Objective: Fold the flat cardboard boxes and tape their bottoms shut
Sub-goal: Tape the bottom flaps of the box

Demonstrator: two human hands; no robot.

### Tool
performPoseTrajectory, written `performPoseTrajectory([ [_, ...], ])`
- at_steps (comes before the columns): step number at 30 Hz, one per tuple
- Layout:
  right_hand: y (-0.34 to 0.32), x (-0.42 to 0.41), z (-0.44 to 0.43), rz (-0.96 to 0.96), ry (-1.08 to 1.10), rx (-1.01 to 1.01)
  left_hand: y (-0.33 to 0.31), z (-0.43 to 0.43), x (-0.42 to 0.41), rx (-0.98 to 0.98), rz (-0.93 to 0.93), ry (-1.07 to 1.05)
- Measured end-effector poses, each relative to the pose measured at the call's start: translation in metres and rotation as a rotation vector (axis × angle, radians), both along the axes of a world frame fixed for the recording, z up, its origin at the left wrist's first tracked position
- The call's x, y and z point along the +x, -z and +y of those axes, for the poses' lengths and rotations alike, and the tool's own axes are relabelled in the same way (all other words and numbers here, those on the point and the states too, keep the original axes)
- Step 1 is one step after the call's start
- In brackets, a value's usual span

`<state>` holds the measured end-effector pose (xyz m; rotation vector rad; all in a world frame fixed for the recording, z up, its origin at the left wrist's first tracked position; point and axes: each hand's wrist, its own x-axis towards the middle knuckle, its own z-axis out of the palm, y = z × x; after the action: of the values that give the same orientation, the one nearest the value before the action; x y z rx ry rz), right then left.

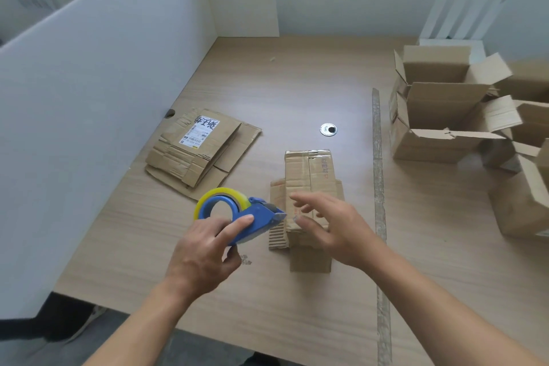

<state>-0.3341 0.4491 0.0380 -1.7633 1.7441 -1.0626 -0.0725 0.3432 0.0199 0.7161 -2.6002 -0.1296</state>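
Note:
A small cardboard box (309, 175) stands bottom up in the middle of the table, its bottom flaps closed and side flaps splayed out. My left hand (205, 255) grips a blue tape dispenser (237, 214) with a yellowish roll, its blade end touching the box's near left edge. My right hand (332, 226) hovers over the near part of the box with fingers spread and relaxed, holding nothing. A stack of flat cardboard boxes (202, 151), the top one bearing a white label, lies to the left.
Several folded open boxes (439, 116) crowd the right side of the wooden table (297, 77). A strip of tape (378, 187) runs along the table. White partition walls (89, 98) close off the left and back. A round metal grommet (328, 129) sits mid-table.

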Motion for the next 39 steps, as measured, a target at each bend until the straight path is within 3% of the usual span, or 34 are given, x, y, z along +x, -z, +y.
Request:
performPoseTrajectory([
  [6,-0.013,-0.001,-0.014,-0.080,-0.048,0.075,-0.023,0.004,-0.009,-0.019,-0.005,0.181],
  [11,-0.011,-0.005,-0.024,0.061,-0.063,0.105,-0.034,0.008,-0.016,0.020,-0.032,0.223],
  [14,-0.007,-0.007,-0.022,0.055,-0.036,0.043,-0.038,0.009,-0.019,0.065,-0.064,0.216],
  [18,-0.008,-0.015,-0.012,0.086,-0.019,0.103,-0.044,0.007,-0.024,0.167,-0.091,0.214],
  [25,-0.010,-0.044,0.012,-0.037,0.148,0.216,-0.066,-0.007,-0.038,0.252,-0.208,0.209],
  [30,0.004,-0.066,0.044,-0.173,0.233,0.283,-0.077,-0.022,-0.035,0.523,-0.323,0.141],
  [39,0.034,-0.059,0.047,-0.239,0.316,0.446,-0.081,-0.034,-0.070,0.514,-0.550,0.079],
])
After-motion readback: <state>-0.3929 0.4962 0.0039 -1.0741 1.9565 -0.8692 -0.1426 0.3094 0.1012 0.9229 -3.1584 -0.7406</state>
